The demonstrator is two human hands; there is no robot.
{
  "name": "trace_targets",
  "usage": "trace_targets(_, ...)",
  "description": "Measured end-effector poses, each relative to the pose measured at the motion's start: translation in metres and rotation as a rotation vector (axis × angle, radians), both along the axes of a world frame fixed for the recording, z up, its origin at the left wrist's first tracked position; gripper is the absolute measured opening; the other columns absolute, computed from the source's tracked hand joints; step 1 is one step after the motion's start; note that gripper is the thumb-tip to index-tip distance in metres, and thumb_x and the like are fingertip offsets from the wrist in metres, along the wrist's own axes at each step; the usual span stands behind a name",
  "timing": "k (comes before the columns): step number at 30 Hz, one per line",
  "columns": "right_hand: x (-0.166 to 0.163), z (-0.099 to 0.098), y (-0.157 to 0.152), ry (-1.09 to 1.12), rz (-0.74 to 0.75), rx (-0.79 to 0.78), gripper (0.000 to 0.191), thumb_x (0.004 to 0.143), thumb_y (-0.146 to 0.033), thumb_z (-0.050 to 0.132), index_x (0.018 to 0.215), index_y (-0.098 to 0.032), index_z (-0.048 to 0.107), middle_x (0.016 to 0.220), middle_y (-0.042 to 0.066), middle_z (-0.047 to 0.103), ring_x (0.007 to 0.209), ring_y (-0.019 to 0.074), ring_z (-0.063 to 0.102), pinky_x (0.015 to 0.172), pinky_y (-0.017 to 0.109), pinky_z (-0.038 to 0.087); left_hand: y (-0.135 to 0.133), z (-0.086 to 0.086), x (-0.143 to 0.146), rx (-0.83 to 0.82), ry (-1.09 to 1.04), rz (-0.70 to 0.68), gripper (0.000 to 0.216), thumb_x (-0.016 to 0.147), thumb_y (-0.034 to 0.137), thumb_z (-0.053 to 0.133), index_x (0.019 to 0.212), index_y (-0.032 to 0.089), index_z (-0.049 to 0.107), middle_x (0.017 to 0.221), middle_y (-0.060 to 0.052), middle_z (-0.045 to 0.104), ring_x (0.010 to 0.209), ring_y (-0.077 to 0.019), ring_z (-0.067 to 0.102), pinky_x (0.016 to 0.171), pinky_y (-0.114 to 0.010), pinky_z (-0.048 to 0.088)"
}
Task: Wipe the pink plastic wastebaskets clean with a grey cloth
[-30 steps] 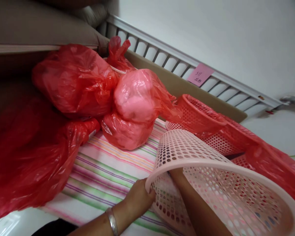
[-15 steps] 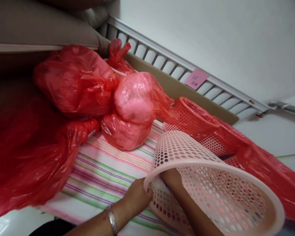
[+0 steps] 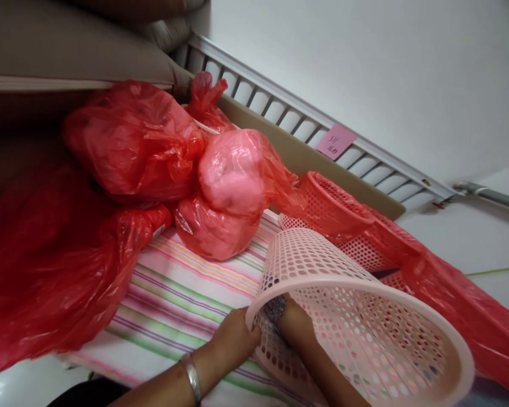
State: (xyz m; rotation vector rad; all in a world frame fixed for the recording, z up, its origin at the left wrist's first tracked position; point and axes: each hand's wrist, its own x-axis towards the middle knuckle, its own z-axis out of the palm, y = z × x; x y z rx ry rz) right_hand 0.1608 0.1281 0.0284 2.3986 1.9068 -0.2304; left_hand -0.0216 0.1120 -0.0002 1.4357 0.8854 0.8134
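Left hand: the left hand (image 3: pixel 236 339) is closed on the rim of the pink basket (image 3: pixel 316 254), at the rim's left edge. A silver bangle (image 3: pixel 192 379) is on that wrist.
Right hand: the right hand (image 3: pixel 297 323) reaches in through the basket's mouth. It grips a dark grey pad (image 3: pixel 275 308) with a bumpy look. Most of its fingers are hidden.
Grey pad: it is at the right hand's fingers, inside the basket, near the left wall. I cannot tell if it presses on the wall.
Pink basket's place: on the striped cloth (image 3: pixel 182 274), around the right hand and just right of the left hand.
Inside the pink basket: the right hand and the grey pad.
Which way it points: it lies tipped on its side. The wide mouth faces the person and the narrow end points away. Its long line runs from near to far.
Other baskets: more holey baskets (image 3: pixel 339 206) sit behind it on the right, with red plastic over them.
Red bags: a big bag (image 3: pixel 136 144) and a round bag (image 3: pixel 233 175) are full and fat. Pale pink shapes show through, but I cannot tell what they are. A floppy red bag (image 3: pixel 59 277) spreads out on the left.
Pink note: the note (image 3: pixel 336 141) is on the rail (image 3: pixel 288 104) at the back.
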Motion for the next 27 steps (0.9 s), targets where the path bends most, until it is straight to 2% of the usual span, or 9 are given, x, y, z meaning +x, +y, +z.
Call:
trace_targets(5,0.009,-0.004,0.019,0.003,-0.029,0.011,0.049,0.084,-0.054,0.037,0.113,-0.022,0.06,0.112,0.012,0.065,0.101,0.0291,0.061,0.082,0.039,0.045,0.001,-0.001,0.002,-0.014,0.021,0.019,0.028,0.072,0.015,0.047,0.088,0.014,0.07,0.085,-0.006,0.073,0.081,-0.0217,0.067,0.07,-0.027,0.05)
trace_targets(9,0.013,-0.005,0.032,-0.041,0.01,0.027,0.043,0.084,-0.044,0.042,0.112,-0.019,0.063,0.113,0.014,0.065,0.104,0.0298,0.06,0.082,0.038,0.046,0.001,0.002,0.001,-0.022,0.022,0.022,0.027,0.073,0.016,0.046,0.087,0.014,0.069,0.084,-0.007,0.073,0.079,-0.0217,0.067,0.068,-0.027,0.049)
trace_targets(13,0.016,-0.005,0.045,-0.077,-0.035,0.027,0.039,0.085,-0.036,0.043,0.113,-0.018,0.063,0.116,0.015,0.063,0.109,0.0318,0.057,0.084,0.04,0.046,0.0,0.004,0.0,-0.016,0.036,0.027,0.027,0.074,0.016,0.046,0.086,0.014,0.07,0.082,-0.007,0.073,0.078,-0.0221,0.067,0.067,-0.028,0.049)
trace_targets(18,0.026,-0.014,0.061,-0.072,-0.001,0.118,0.044,0.088,-0.036,0.042,0.129,-0.023,0.051,0.135,0.009,0.051,0.126,0.0272,0.043,0.1,0.039,0.037,0.001,0.005,0.001,-0.029,0.019,0.023,0.028,0.073,0.016,0.045,0.087,0.013,0.069,0.084,-0.008,0.073,0.078,-0.022,0.067,0.068,-0.028,0.049)
trace_targets(20,0.029,-0.017,0.065,-0.093,-0.001,0.122,0.044,0.088,-0.037,0.041,0.128,-0.022,0.051,0.136,0.008,0.049,0.129,0.0273,0.04,0.103,0.04,0.035,0.0,0.005,0.001,-0.026,0.015,0.028,0.027,0.073,0.016,0.045,0.086,0.013,0.069,0.082,-0.008,0.073,0.077,-0.0222,0.067,0.066,-0.027,0.049)
trace_targets(27,0.028,-0.017,0.061,-0.096,-0.046,0.093,0.039,0.087,-0.036,0.043,0.119,-0.019,0.06,0.125,0.011,0.058,0.119,0.0283,0.051,0.095,0.039,0.042,-0.001,0.004,0.0,0.022,0.069,0.035,0.027,0.073,0.016,0.045,0.083,0.013,0.069,0.077,-0.007,0.072,0.072,-0.0212,0.066,0.062,-0.026,0.048)
